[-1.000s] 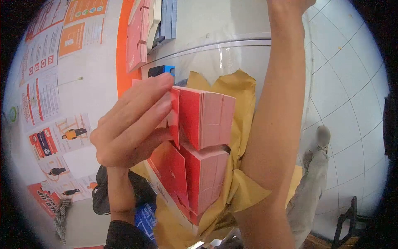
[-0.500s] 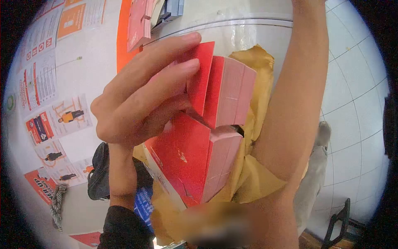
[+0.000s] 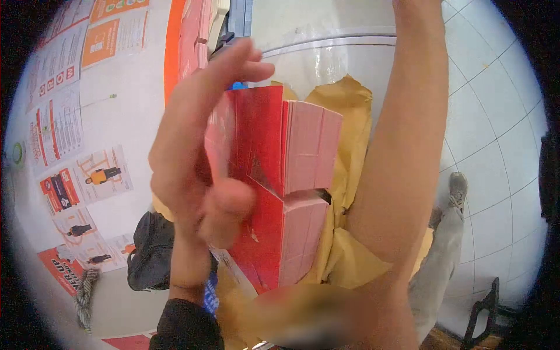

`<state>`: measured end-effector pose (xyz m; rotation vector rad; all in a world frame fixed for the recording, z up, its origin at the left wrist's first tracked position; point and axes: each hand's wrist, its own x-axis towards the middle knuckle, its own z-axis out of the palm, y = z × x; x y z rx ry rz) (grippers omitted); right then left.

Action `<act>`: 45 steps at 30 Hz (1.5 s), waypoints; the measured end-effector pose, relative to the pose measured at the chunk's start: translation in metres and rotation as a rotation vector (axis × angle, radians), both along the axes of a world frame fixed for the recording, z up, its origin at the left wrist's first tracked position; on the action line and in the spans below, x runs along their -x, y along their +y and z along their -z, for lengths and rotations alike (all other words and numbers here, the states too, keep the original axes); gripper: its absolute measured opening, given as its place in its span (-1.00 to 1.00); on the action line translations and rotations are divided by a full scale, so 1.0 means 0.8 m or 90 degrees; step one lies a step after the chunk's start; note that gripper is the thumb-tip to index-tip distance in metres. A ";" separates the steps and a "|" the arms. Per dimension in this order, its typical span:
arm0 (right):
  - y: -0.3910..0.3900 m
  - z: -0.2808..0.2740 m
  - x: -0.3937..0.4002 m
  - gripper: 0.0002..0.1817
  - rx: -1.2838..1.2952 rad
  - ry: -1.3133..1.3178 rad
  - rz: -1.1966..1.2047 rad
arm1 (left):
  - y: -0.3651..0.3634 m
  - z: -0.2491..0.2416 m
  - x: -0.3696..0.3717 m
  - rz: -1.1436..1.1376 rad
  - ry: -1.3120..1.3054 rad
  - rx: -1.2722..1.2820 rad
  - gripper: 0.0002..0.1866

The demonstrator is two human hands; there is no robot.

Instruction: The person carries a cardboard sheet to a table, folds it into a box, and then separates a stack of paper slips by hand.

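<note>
Two red-covered blocks of pink paper lie end to end, the upper block (image 3: 312, 146) and the lower block (image 3: 303, 239), their pink page edges facing right. The upper block's cover stands slightly raised. Torn brown wrapping paper (image 3: 353, 128) lies under and around them. My left hand (image 3: 204, 134), in a black sleeve, is blurred over the left side of the blocks. Its fingers stretch up, apart from the thumb, with a curved pink edge beside the palm. A bare right forearm (image 3: 402, 140) runs up along the wrapping; its hand lies beyond the top edge.
More pink paper blocks (image 3: 191, 29) and grey-blue blocks (image 3: 240, 20) are at the top. Posters (image 3: 105, 169) cover the left wall. A black bag (image 3: 150, 251) sits lower left. A person's grey trouser leg (image 3: 437, 262) and shoe (image 3: 458, 189) show on the tiled floor.
My left hand has moved off the lifted red cover to the blocks' left side, with its fingers straighter. The raised cover has dropped closer to its block. The view has shifted slightly.
</note>
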<state>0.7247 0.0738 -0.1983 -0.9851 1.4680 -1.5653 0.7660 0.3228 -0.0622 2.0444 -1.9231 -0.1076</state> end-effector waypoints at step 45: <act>0.002 -0.005 -0.006 -0.73 0.025 0.018 -0.031 | 0.002 0.011 0.024 -0.058 0.172 0.076 -0.36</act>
